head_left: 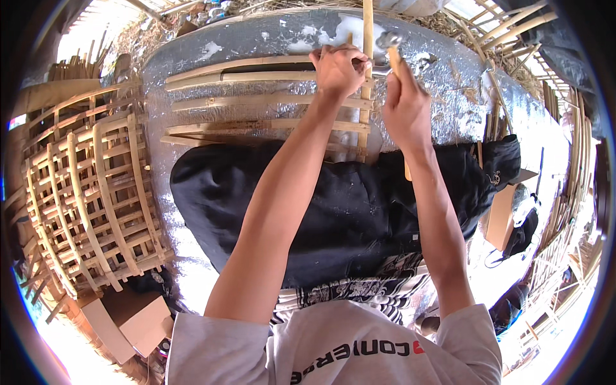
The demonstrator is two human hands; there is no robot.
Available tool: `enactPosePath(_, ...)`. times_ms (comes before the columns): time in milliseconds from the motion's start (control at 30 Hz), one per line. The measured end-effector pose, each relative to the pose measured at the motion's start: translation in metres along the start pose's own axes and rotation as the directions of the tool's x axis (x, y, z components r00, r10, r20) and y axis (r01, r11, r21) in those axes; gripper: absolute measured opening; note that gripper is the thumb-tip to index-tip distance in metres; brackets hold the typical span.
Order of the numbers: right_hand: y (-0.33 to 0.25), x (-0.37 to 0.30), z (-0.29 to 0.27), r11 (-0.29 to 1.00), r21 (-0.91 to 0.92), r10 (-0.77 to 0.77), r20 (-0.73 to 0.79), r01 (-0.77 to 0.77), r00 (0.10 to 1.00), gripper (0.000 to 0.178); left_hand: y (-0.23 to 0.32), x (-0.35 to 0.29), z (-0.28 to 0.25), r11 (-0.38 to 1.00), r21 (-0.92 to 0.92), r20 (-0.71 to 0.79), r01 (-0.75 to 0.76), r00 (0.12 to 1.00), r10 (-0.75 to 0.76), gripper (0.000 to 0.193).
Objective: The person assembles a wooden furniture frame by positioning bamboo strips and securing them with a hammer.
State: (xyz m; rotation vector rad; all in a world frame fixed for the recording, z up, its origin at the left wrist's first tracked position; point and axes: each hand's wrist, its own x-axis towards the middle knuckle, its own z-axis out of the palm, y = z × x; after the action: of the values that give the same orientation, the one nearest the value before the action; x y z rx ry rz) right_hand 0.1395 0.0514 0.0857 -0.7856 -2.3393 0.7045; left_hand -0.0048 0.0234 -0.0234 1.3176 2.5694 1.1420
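My left hand is closed in a pinch at the end of a bamboo slat, beside a long upright bamboo strip. Whatever lies between its fingertips is too small to make out. My right hand grips a hammer by its wooden handle, the metal head raised just right of the upright strip. Several bamboo slats run to the left from that strip in spaced rows. Beneath them is a shiny silver sheet. Black cloth spreads below my forearms.
On the left stands a bamboo lattice frame, with an open cardboard box below it. Another piece of cardboard is to the right near a dark bag. Bamboo poles line the right side.
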Motion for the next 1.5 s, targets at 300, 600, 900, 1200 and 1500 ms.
enactPosePath(300,0.021,-0.015,0.006,0.993,0.01,0.112,0.079,-0.113,0.991,0.025,0.008,-0.004,-0.008,0.999,-0.006,0.103,0.047,0.994,-0.046,0.013)
enactPosePath(600,0.058,-0.058,-0.008,0.846,0.051,0.525,0.095,-0.53,0.846,0.023,0.0,-0.006,-0.007,0.991,-0.036,-0.066,-0.131,0.99,0.128,0.021)
enactPosePath(900,0.075,-0.091,0.003,0.678,0.313,0.64,0.194,-0.665,0.744,0.02,0.003,-0.046,-0.023,0.979,0.005,-0.058,-0.203,0.977,0.203,0.012)
enactPosePath(1200,0.075,-0.095,0.012,0.703,0.305,0.621,0.178,-0.643,0.764,0.02,0.0,-0.039,-0.031,0.99,-0.094,0.12,-0.106,0.986,0.117,0.01)
enactPosePath(1500,0.061,-0.097,0.006,0.666,0.253,0.667,0.22,-0.702,0.712,0.027,-0.011,-0.015,-0.038,0.953,0.095,-0.127,-0.288,0.946,0.299,0.019)
